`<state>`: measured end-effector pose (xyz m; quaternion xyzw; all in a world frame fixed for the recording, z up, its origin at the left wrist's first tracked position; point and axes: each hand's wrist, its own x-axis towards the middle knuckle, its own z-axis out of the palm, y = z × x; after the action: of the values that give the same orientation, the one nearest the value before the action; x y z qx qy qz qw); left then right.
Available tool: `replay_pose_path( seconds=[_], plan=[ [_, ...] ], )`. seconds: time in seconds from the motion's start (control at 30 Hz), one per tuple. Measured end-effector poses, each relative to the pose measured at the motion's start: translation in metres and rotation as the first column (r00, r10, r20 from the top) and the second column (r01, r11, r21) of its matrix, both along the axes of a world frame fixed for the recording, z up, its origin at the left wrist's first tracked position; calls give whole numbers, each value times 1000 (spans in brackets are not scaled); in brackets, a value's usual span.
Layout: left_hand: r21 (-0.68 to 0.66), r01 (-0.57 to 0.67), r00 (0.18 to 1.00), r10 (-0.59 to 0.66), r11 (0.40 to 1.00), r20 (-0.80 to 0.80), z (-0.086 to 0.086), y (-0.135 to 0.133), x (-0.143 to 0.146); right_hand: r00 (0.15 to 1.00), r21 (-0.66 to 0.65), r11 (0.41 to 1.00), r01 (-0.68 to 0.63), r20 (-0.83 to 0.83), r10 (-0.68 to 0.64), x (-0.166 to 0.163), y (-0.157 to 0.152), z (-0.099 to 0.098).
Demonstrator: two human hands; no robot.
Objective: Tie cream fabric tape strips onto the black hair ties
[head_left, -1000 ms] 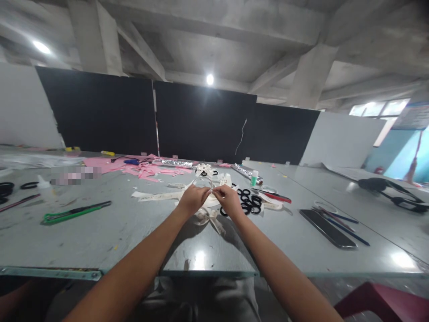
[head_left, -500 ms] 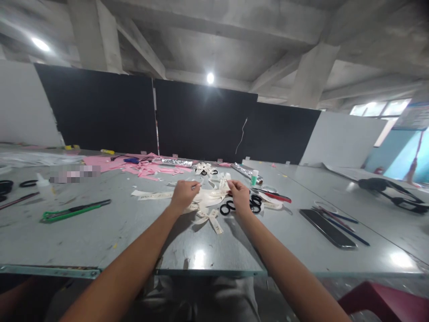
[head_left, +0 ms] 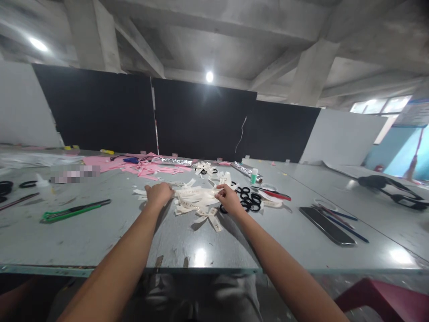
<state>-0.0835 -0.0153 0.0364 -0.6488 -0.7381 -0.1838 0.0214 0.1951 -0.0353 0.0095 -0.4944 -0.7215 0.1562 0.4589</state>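
A cream printed ribbon stretches between my two hands, low over a pile of similar strips. My left hand is closed on its left end, and my right hand pinches it near the right end. Just in front of the pile lies a tied ribbon bow. Black ring-shaped hair ties are bunched right beside my right hand, which partly covers one of them. Behind the pile sits a flower-like cluster of cream ribbon on black rings.
A green cutter knife lies on the left, a red-handled tool on the right. Nearby stands a small green-and-white bottle. A dark phone lies beside pens. Pink scraps and foil spread along the back.
My left hand has moved left and my right hand slightly left and down. The gap between them is wider, with the ribbon now drawn out straight between them.
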Motion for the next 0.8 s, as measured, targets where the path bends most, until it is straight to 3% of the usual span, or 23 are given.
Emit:
replay_pose_path(
  seconds=[0.1, 0.17, 0.27, 0.33, 0.43, 0.63, 0.8],
  plan=[
    [157, 65, 994, -77, 985, 72, 6, -4, 14, 999, -19, 1000, 10, 53, -9, 2, 0, 3],
    [187, 284, 936, -314, 941, 160, 9, -10, 29, 997, -6, 1000, 5, 83, -4, 1, -2, 7],
    [54, 661, 725, -656, 748, 208, 8, -22, 54, 994, 6, 1000, -1, 108, 0, 1, -6, 11],
    [-10, 735, 669, -723, 677, 173, 5, -30, 66, 993, 5, 1000, -14, 117, 14, 1, -8, 12],
    [-72, 770, 638, -762, 634, 110, -1, -37, 75, 993, 3, 999, -42, 111, 42, 0, -9, 12],
    [-95, 782, 623, -771, 616, 133, -12, -34, 78, 979, 9, 983, -184, 95, 182, -1, -12, 12],
    [85, 749, 601, -727, 658, 333, -25, -19, 83, 970, 69, 968, -241, 55, 238, -1, -14, 14]
  ],
)
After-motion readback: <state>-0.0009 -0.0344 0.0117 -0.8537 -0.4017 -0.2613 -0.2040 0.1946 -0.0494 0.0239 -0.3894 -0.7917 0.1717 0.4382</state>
